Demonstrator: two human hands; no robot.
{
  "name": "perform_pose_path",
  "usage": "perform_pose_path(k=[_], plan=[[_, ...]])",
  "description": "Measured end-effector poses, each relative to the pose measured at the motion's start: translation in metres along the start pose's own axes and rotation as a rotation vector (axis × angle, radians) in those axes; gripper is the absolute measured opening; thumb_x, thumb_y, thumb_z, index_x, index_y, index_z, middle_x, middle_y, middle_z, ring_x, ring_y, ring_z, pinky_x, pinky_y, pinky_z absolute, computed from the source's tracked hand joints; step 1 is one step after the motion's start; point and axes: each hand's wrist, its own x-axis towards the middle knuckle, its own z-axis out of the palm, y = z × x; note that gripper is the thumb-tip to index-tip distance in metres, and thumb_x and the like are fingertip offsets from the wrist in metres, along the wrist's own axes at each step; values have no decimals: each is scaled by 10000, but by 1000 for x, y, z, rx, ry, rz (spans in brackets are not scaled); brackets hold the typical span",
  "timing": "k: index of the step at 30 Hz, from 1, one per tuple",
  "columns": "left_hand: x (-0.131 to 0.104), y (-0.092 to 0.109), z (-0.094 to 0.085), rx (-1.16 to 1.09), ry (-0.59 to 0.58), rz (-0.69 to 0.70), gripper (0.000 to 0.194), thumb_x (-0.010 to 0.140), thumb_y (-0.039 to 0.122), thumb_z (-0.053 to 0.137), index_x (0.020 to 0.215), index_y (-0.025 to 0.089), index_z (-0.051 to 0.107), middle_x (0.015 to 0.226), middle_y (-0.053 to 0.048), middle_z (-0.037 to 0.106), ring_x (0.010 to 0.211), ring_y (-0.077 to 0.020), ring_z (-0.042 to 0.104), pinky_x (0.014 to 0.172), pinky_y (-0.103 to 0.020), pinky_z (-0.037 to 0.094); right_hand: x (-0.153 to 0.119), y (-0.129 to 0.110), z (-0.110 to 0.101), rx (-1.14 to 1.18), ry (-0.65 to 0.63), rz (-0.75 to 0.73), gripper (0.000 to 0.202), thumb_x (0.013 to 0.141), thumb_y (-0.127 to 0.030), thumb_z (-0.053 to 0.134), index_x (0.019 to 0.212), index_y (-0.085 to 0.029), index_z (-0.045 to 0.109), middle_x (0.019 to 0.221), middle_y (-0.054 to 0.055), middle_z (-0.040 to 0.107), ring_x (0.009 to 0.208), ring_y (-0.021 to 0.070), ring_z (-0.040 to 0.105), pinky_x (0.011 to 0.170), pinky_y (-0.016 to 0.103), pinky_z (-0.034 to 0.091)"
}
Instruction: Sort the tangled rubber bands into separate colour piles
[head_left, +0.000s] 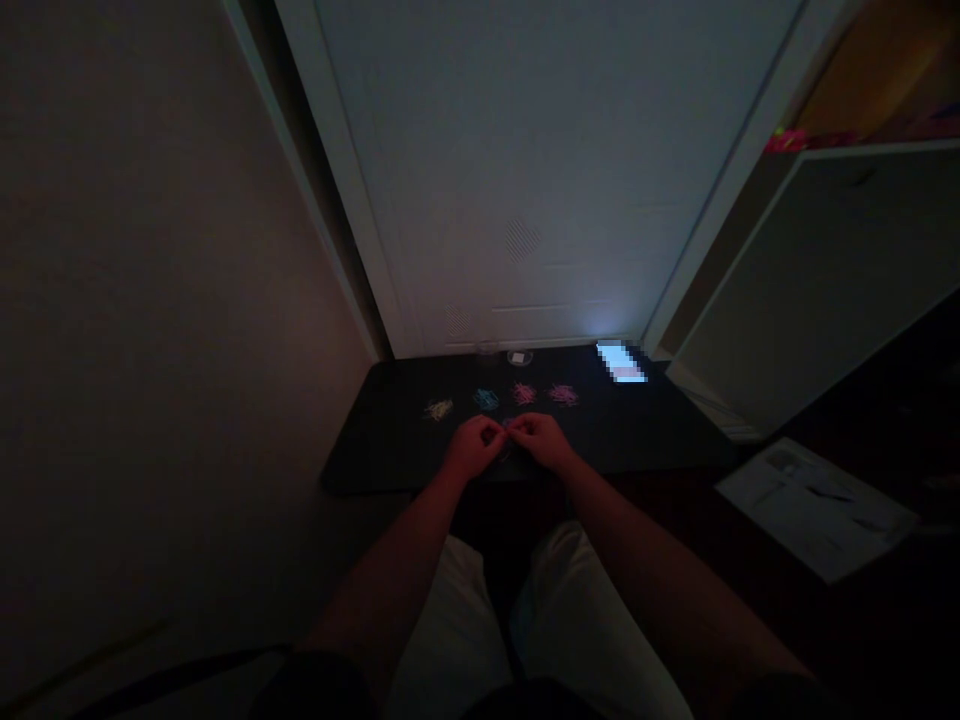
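Note:
Over the front half of a dark low table (390,440), my left hand (476,442) and my right hand (541,438) meet with fingertips pinched together. Whatever lies between the fingertips is too small and dim to name. Just beyond the hands are small heaps of thin stick-like pieces: a pale yellow heap (439,409), a blue heap (486,399), a red-pink heap (524,393) and a purple-pink heap (563,395). A few faint thin pieces show on the table right by my fingertips, partly hidden by them.
A lit phone (621,362) lies at the table's back right corner. Near the back edge stands a small clear container (520,357) with a white patch. A white door (555,180) rises behind the table. A pale printed board (817,508) lies to the right. The room is dark.

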Motion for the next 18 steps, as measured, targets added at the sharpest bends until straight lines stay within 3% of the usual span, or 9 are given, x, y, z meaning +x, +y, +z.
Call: perform_pose_path(k=[12,18], plan=[[0,-1,0,9,30,-8,79,766,216,584,739,156,627,725,-17,620,681,-121,552,643,-241,434,-2,-1,-3,6,0,-4,133,664,-247,585,696,-139,656,557,-4,577,516,95,479,496,203,363],[0,-1,0,-2,23,-10,97,771,236,587,768,159,647,738,-20,625,683,-120,552,648,-244,437,-3,-3,-4,28,18,-10,139,667,-275,598,688,-147,650,569,3,592,522,99,488,494,206,366]])
